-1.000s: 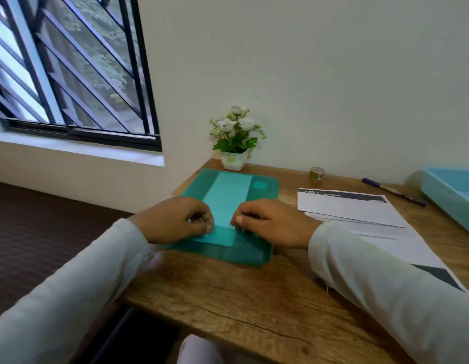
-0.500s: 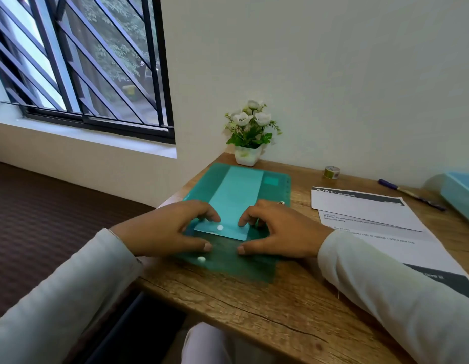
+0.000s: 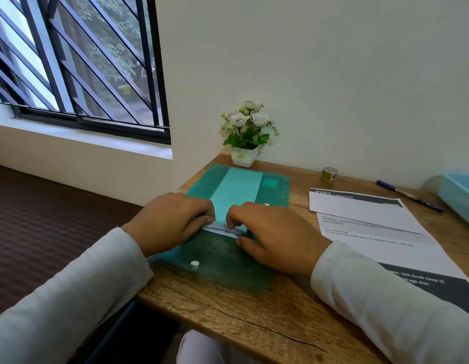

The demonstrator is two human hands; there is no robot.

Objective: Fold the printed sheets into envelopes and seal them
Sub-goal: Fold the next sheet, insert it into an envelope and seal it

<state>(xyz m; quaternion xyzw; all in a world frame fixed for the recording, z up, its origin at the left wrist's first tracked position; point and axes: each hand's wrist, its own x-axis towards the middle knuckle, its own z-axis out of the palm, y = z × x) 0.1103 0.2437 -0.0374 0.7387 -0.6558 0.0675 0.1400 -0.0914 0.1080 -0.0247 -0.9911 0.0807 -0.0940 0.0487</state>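
Note:
A translucent green plastic envelope [image 3: 236,264] lies flat on the wooden desk, its flap with a white snap [image 3: 194,263] open toward me. Inside it a folded sheet [image 3: 237,195] shows as a pale teal strip. The sheet's white near end [image 3: 223,230] sticks out at the envelope's mouth. My left hand [image 3: 175,219] pinches that end from the left with curled fingers. From the right, my right hand [image 3: 270,237] holds it with fingertips on top and the thumb below.
Printed sheets [image 3: 359,214] lie stacked to the right of the envelope. Behind them are a tape roll [image 3: 329,173], a pen [image 3: 409,195] and a light blue tray [image 3: 462,195]. A potted flower [image 3: 246,143] stands by the wall. The desk's left edge [image 3: 159,269] is close to the envelope.
The envelope's flap has come open toward me, baring the snap. Both hands moved to the mouth, and the sheet's white end now shows between my fingers.

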